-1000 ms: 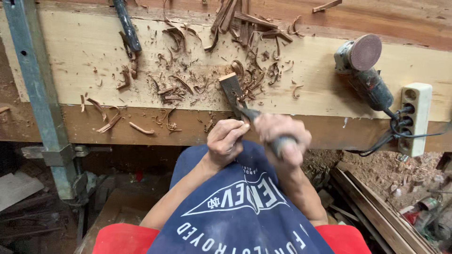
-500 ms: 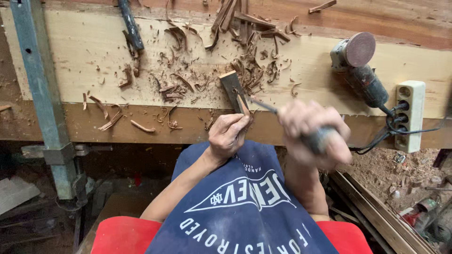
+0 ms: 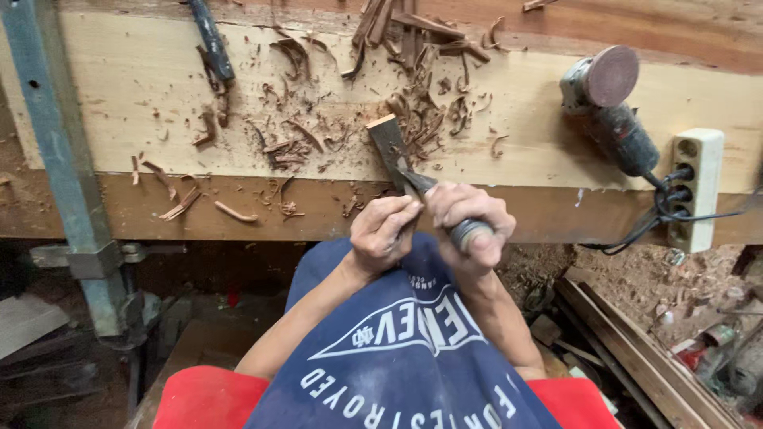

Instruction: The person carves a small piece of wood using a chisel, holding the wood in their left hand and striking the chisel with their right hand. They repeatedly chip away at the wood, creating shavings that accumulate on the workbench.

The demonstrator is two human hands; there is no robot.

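Observation:
A wide flat chisel [image 3: 391, 147] rests its blade on the pale wooden plank [image 3: 143, 87], pointing away from me. My right hand [image 3: 470, 221] is wrapped around its round grey-ended handle. My left hand [image 3: 383, 234] pinches the shank just behind the blade, touching the right hand. Both hands hover at the plank's near edge, above the blue printed cloth [image 3: 397, 357] on my lap. Curled reddish wood shavings [image 3: 302, 135] lie scattered around the blade.
An electric disc sander [image 3: 608, 103] lies on the plank at the right, its cable running to a white power strip [image 3: 695, 187]. A dark-handled tool [image 3: 211, 40] lies at the top left. A grey-blue metal post [image 3: 63, 159] stands left. Planks and debris cover the floor at right.
My right hand swung out to the right with the handle half a second ago, then came back in against the left hand. The blade stayed at about the same spot on the plank.

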